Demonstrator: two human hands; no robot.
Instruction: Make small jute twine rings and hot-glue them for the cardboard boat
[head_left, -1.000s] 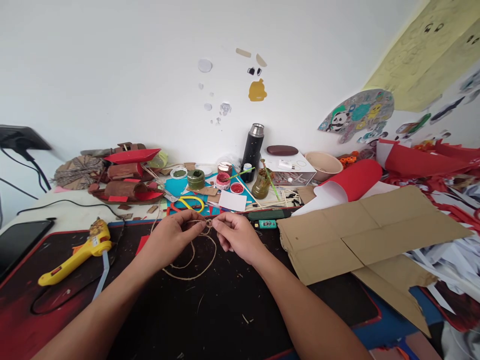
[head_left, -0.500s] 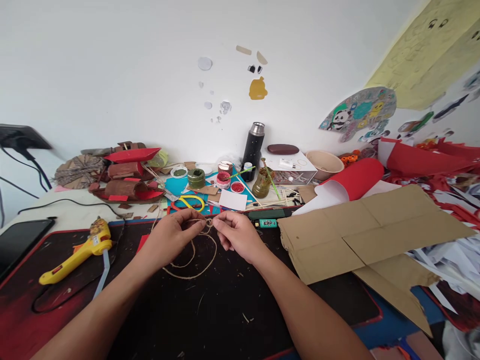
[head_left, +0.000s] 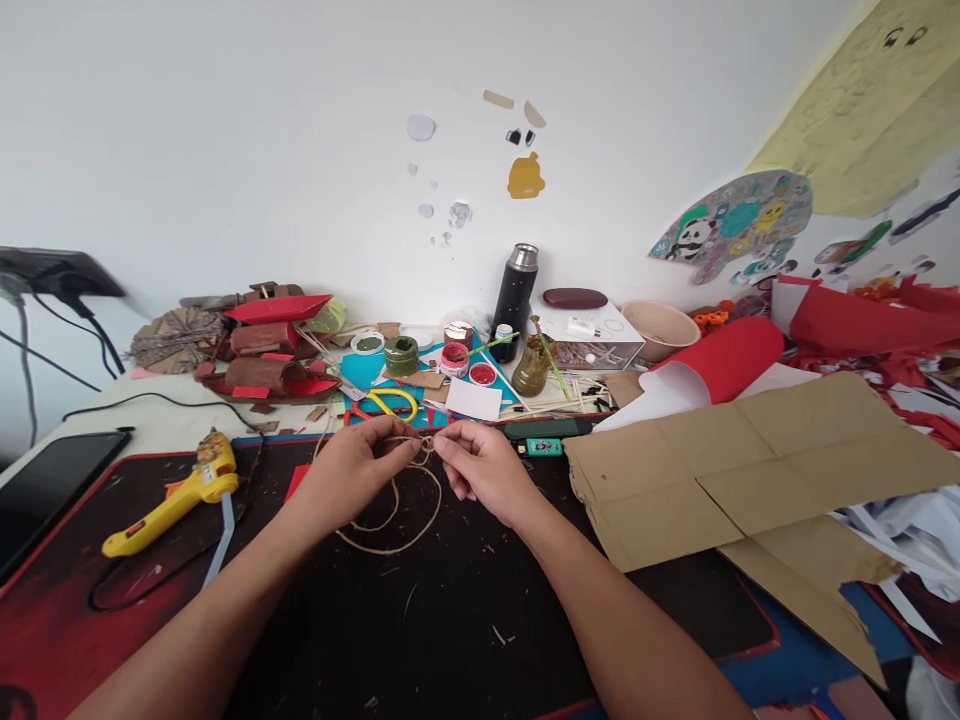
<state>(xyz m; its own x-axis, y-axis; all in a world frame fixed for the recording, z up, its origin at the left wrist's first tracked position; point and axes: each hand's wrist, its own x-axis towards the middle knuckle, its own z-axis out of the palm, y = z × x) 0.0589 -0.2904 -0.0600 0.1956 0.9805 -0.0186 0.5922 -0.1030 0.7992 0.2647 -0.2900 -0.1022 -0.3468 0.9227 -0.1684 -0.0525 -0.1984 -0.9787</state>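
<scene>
Both hands meet over the dark mat, pinching a thin tan twine (head_left: pixel 405 548). My left hand (head_left: pixel 367 460) closes thumb and forefinger on it, and my right hand (head_left: pixel 480 465) does the same just beside. A small loop or knot of the twine shows between the fingertips. Below the hands the rest of the twine curls in wide loops on the mat. Yellow-and-red handled scissors (head_left: pixel 394 403) lie just beyond my left hand. A turquoise box cutter or lighter-like item (head_left: pixel 541 447) rests past my right hand.
A yellow glue gun (head_left: pixel 172 505) lies at left beside a phone (head_left: pixel 56 490). Paint jars (head_left: pixel 401 355), a black flask (head_left: pixel 514 300) and red-brown cardboard models (head_left: pixel 262 375) line the wall. Cardboard sheets (head_left: pixel 675 480) cover the right side, with a red paper roll (head_left: pixel 735 358) behind.
The view has shifted slightly, so everything appears a little further right. Both hands keep their pinch on the twine, with hardly any other movement.
</scene>
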